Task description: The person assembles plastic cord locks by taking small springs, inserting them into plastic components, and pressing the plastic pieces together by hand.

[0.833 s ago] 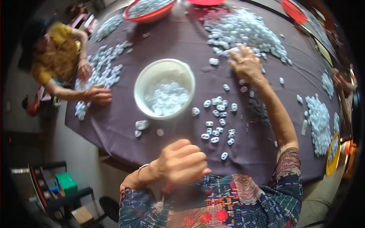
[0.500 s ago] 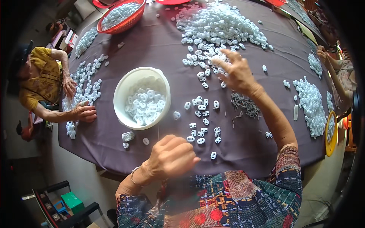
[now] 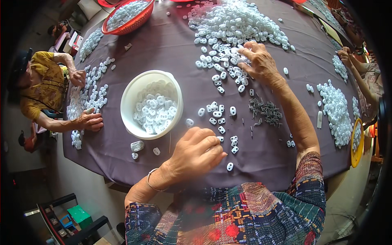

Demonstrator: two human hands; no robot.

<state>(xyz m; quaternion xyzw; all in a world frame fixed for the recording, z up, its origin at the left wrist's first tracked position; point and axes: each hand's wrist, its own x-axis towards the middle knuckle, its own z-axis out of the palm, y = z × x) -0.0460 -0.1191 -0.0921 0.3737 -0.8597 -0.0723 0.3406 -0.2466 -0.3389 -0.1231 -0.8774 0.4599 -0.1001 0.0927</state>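
White two-holed pieces (image 3: 245, 22) are lying heaped across the far part of the dark table (image 3: 110, 155), a looser spill trailing toward you. The white bowl (image 3: 132, 96) is holding more, well left of your right hand (image 3: 263, 64). That hand is the nearer one: the spill is lying just to its left, long axes pointing various ways, and its fingers are spreading apart, seemingly touching pieces. Your left hand (image 3: 195, 151) is hovering curled beside a few loose ones; you cannot tell whether it is gripping anything. Grey pins (image 3: 271, 113) are lying near, below the right hand.
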